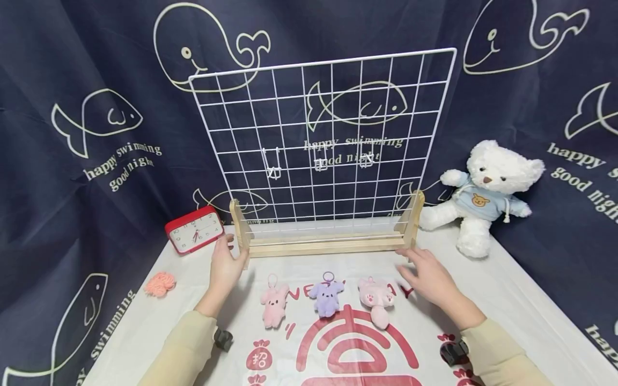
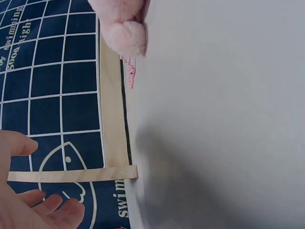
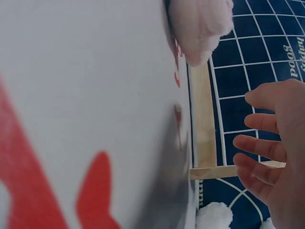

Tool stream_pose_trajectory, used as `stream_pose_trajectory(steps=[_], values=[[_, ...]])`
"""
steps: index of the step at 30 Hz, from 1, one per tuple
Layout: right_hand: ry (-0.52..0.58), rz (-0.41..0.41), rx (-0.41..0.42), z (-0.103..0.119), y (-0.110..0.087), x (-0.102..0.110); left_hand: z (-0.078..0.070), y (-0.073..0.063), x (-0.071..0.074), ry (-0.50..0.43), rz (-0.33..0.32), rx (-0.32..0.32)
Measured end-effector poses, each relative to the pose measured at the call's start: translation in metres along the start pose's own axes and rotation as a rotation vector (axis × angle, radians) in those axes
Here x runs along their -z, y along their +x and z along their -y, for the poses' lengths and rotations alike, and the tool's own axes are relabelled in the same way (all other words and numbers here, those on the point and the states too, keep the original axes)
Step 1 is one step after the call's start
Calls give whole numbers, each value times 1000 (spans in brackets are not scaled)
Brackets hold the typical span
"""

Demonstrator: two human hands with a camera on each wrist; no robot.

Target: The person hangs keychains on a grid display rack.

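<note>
A white wire grid panel stands upright in a wooden base, with three white hooks hung on its mesh. Beside the base's left end is my left hand; the left wrist view shows its thumb and fingers spread either side of the wooden end piece. My right hand is at the right end, fingers apart and slightly bent. Whether either hand touches the wood I cannot tell. In front lie a pink plush keychain, a purple plush keychain and a light pink plush keychain.
A red alarm clock stands left of the rack, with a coral yarn bundle nearer the front. On the right sits a white teddy bear in a blue top. A dark blue curtain hangs behind the white printed tablecloth.
</note>
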State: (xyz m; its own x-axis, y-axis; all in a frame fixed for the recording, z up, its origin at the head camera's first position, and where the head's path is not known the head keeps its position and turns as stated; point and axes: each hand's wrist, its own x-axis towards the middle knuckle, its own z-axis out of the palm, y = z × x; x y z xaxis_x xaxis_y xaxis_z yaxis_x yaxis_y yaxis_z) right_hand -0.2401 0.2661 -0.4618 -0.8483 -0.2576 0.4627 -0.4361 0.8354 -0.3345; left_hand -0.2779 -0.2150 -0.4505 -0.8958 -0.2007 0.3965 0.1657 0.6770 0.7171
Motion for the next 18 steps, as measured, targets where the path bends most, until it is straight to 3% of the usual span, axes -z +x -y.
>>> stream_pose_trajectory(steps=[10, 18], values=[[101, 90, -2, -1, 0, -10, 13, 13, -7, -126, 51, 60], [289, 235, -22, 3, 9, -24, 14, 19, -11, -201, 83, 100]])
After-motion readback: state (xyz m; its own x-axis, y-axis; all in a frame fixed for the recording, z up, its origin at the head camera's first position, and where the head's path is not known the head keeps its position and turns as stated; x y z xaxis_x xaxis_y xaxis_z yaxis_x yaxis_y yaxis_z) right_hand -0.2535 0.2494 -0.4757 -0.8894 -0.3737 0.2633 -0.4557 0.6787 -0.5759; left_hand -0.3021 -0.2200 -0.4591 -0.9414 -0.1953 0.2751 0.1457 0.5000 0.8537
